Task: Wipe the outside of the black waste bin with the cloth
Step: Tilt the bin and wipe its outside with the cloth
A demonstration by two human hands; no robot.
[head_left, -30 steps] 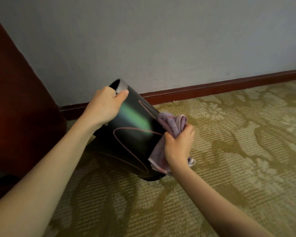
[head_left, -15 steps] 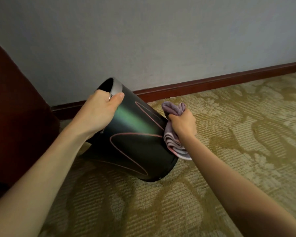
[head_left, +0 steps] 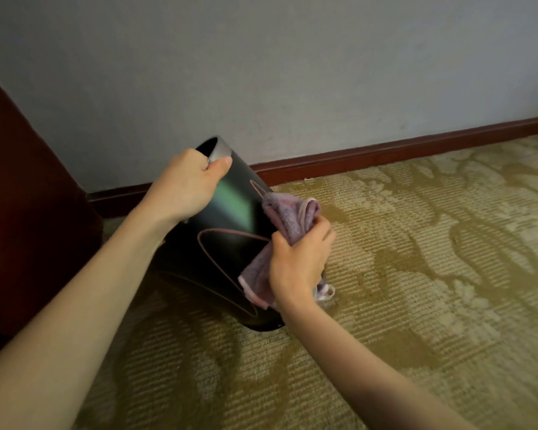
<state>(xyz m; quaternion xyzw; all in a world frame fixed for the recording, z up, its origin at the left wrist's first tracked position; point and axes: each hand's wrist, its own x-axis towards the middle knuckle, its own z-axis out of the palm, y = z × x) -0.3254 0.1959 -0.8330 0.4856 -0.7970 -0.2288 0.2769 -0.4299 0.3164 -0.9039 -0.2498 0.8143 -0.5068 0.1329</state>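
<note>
Your black waste bin (head_left: 227, 243) is tipped on the carpet (head_left: 416, 274). Only the edge of its base seems to touch down near you, while the open mouth leans up and away to the left, toward the wall (head_left: 292, 72). Its long axis runs from the silver rim (head_left: 219, 148) at upper left down to the base at lower right — that slanted line is what your next stroke has to follow.

Your left hand (head_left: 184, 184) is at the high end. Its fingers (head_left: 222, 164) are curled over the rim with the thumb laid on the outer wall, clamping the bin and holding the tilt. Your right hand (head_left: 298, 262) is on the bin's right flank, low on the side, clenched round a bunched purple cloth (head_left: 289, 215). The cloth is against the glossy surface, with one fold standing above the fist and a corner hanging below it close to the carpet.

So the surface to wipe lies just left of your right hand, touching the cloth, and this hand is the one nearer the base. I judge the wipe is in progress on this flank, so travel along the slant rather than straight across it. The side facing the dark wooden panel (head_left: 19, 197) is hidden, and reaching it would likely mean turning the bin with your left hand. Watch the base — with so little of it on the carpet, a hard push from the right could make it skid.
</note>
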